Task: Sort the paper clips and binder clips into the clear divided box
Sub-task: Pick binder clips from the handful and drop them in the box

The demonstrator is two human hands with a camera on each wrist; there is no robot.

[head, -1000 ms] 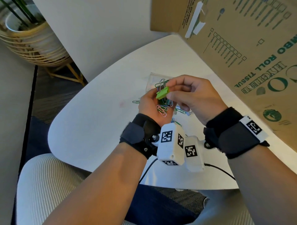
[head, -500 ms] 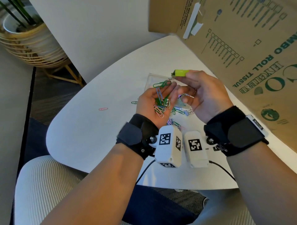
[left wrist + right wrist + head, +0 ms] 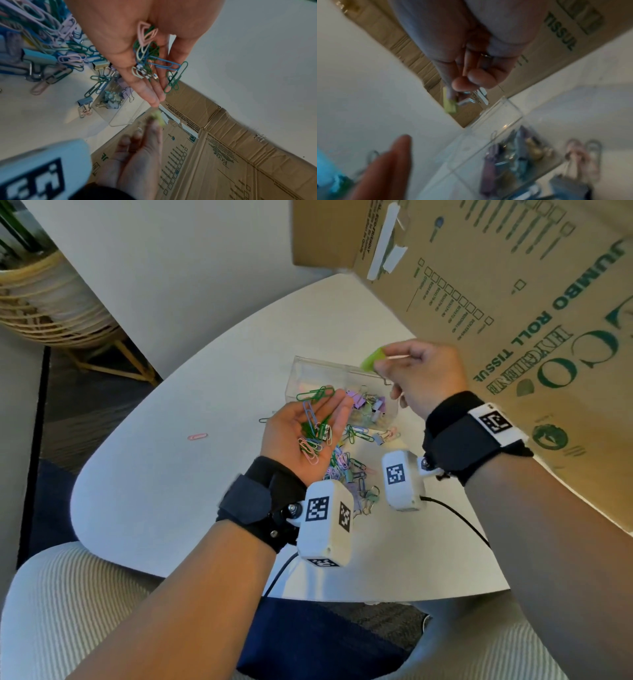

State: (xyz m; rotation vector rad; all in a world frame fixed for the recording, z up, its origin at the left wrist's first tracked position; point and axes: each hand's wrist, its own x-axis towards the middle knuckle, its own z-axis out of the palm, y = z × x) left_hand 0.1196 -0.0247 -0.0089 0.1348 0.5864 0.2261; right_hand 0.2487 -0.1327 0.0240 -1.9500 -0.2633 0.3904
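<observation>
Since a second ago the right hand (image 3: 423,371) has carried the lime-green binder clip (image 3: 371,360) away from the left palm, up and over to the far rim of the clear plastic divided box (image 3: 310,368), and the two hands have drawn apart. Its fingers now pinch the clip by one silver wire handle, the green body hanging just above the box's back edge. The left hand (image 3: 308,429) lies palm up with relaxed fingers, cradling a loose heap of coloured wire paper clips (image 3: 314,426) beside the box. Pastel binder clips (image 3: 368,405) already sit in the box's nearer compartment, while a mixed pile of unsorted clips (image 3: 349,470) lies on the white bench (image 3: 154,474) between the wrists, and a single pink paper clip (image 3: 197,436) rests well apart to the left. A large brown cardboard carton (image 3: 513,302) stands to the right.

The step in hand looks like dropping the green clip in with the other binder clips. That calls for bringing it over the filled compartment before letting go, then tipping the palmful of paper clips into another section.
</observation>
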